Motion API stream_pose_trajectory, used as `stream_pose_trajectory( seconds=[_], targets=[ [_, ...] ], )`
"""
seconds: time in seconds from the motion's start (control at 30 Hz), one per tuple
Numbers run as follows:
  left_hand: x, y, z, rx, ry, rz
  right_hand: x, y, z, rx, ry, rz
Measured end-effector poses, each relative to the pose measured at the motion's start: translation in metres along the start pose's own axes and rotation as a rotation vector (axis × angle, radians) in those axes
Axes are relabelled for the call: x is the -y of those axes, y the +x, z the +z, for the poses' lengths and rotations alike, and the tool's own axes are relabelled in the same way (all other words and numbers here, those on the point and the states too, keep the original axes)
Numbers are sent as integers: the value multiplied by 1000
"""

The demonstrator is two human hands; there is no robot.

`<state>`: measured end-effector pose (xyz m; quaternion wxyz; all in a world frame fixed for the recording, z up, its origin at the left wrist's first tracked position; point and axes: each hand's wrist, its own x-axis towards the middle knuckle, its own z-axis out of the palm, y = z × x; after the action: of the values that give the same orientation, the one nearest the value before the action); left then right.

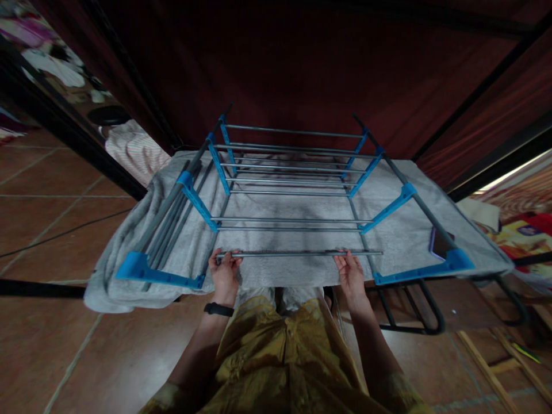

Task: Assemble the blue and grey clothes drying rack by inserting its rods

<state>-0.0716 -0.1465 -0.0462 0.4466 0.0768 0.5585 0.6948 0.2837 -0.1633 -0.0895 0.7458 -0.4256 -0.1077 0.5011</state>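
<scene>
A loose grey metal rod (284, 253) is held level across the front of a rack frame (297, 168) of grey tubes with blue plastic brackets. My left hand (225, 270), a dark band on its wrist, pinches the rod near its left end. Toward the right end, my right hand (349, 269) closes its fingers on the same rod, whose tip sticks out past them. The front blue brackets, one at the left (157, 275) and one at the right (425, 270), have no rod joining them. Several spare tubes (172, 221) lie inside the frame's left side.
Under the rack is a grey cloth (457, 236) over a table with dark metal legs. A dark red curtain (276, 69) hangs behind. A phone-like flat object (440, 242) lies at the right. On the tiled floor stand a wooden frame (491, 368) and a cable (64, 231).
</scene>
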Motion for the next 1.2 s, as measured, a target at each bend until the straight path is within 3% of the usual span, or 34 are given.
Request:
stream_pose_trajectory(
  seconds=[0.8, 1.2],
  targets=[
    [13, -12, -1, 95, 85, -6, 2, -3, 0, 87, -86, -2],
    [17, -12, -1, 142, 126, -2, 2, -1, 1, 55, -83, 14]
  ],
)
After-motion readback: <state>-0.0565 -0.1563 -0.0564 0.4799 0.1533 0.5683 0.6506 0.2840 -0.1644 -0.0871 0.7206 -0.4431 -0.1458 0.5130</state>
